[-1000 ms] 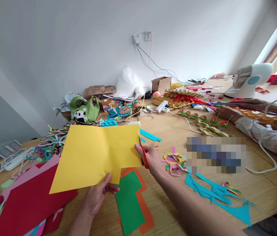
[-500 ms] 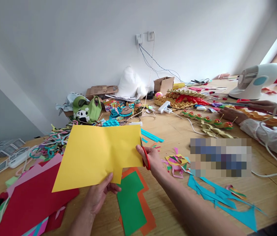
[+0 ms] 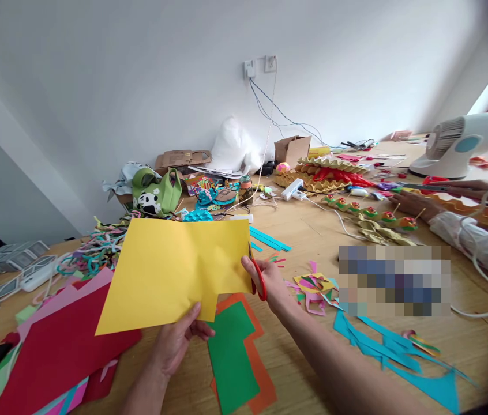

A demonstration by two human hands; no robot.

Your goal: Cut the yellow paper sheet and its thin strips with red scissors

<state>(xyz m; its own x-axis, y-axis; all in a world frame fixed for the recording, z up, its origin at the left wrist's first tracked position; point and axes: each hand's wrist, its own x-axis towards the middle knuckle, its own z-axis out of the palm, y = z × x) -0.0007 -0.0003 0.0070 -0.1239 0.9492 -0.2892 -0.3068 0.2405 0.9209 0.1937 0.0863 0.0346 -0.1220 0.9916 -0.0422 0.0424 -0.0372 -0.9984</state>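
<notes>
Head view: a yellow paper sheet (image 3: pixel 157 271), creased near its middle and with a stepped notch out of its lower right corner, is held up above the bench (image 3: pixel 308 236). At its five o'clock edge, the left hand (image 3: pixel 179 340) pinches it, thumb on the front face, the other fingers partly hidden. At its three o'clock edge, the right hand (image 3: pixel 272 285) is closed round the loops of red-handled scissors (image 3: pixel 262 283), whose blades meet the paper's edge; how far they are parted is too small to tell.

Taking the sheet as the dial's centre, a green paper piece (image 3: pixel 233 357) lies on a larger orange paper piece (image 3: pixel 265 386) between four and five o'clock. Dark red paper (image 3: pixel 62 346) lies at eight, a green panda bag (image 3: pixel 166 190) at twelve, and mixed paper scraps (image 3: pixel 315 282) at three. Blue paper offcuts (image 3: pixel 440 389) spread toward four; another person's hand (image 3: pixel 417 204) rests between two and three.
</notes>
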